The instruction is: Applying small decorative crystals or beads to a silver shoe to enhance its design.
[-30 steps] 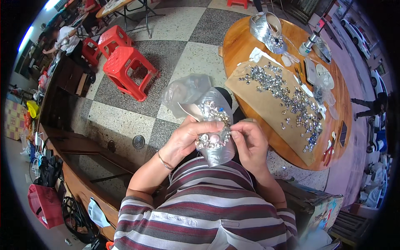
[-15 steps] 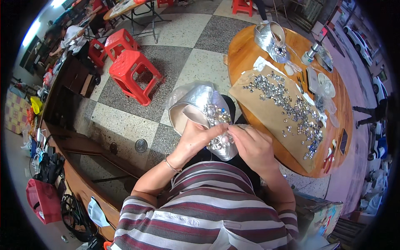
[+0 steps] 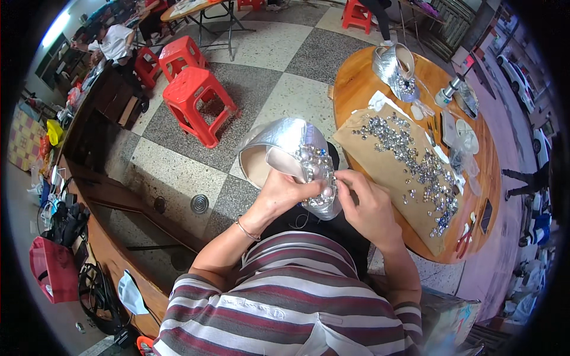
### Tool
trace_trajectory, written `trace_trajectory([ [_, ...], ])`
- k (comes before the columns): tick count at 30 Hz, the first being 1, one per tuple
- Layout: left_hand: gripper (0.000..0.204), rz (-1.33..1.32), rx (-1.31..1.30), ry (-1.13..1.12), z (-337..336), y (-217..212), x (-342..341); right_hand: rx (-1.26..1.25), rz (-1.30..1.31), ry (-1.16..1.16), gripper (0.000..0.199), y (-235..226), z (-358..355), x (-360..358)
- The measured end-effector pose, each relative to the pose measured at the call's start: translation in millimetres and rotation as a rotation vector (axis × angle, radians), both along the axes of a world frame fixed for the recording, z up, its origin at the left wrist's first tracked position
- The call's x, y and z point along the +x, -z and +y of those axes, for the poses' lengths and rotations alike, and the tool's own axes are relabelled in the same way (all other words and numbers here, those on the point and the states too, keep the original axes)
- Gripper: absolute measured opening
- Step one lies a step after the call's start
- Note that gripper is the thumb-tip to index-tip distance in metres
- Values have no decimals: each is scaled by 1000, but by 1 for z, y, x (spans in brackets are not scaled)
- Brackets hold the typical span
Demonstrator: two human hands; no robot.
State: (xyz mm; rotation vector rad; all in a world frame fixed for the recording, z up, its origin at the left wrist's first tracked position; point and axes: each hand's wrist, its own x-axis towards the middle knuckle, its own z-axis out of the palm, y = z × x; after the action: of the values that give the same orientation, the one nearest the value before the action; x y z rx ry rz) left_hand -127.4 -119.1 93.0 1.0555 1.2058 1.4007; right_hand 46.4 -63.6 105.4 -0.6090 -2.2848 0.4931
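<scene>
A silver shoe upper (image 3: 290, 132) with a pale lining rests over my lap. Pearls and clear and blue stones (image 3: 316, 169) cover its toe part. My left hand (image 3: 278, 197) grips the upper, fingers inside the opening and thumb over the beaded face. My right hand (image 3: 373, 209) is at the right edge of the beadwork, its thumb and index finger bent toward each other by the stones. Whatever is between those fingertips is too small to make out. A thin loop of thread (image 3: 300, 222) hangs below the upper.
To my right stands an oval wooden table (image 3: 356, 65). Brown paper (image 3: 380, 172) on it carries many loose stones (image 3: 424, 166). Also there: another silver upper (image 3: 389, 68), red-handled pliers (image 3: 465, 240) and a phone (image 3: 486, 215). Red stools (image 3: 199, 98) stand ahead left; a wooden counter (image 3: 113, 255) runs along my left.
My right hand has shifted slightly right, and its fingers have opened a little from the beadwork. The upper has turned slightly in my left hand. The whole view has shifted a little.
</scene>
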Motion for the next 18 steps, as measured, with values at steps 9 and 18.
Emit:
trace_trajectory([
  [9, 32, 11, 36, -31, 0, 4, 3, 220, -107, -63, 21, 3, 4, -1],
  [18, 32, -276, -27, -290, 0, 4, 4, 437, 40, -323, 27, -22, -17, -27],
])
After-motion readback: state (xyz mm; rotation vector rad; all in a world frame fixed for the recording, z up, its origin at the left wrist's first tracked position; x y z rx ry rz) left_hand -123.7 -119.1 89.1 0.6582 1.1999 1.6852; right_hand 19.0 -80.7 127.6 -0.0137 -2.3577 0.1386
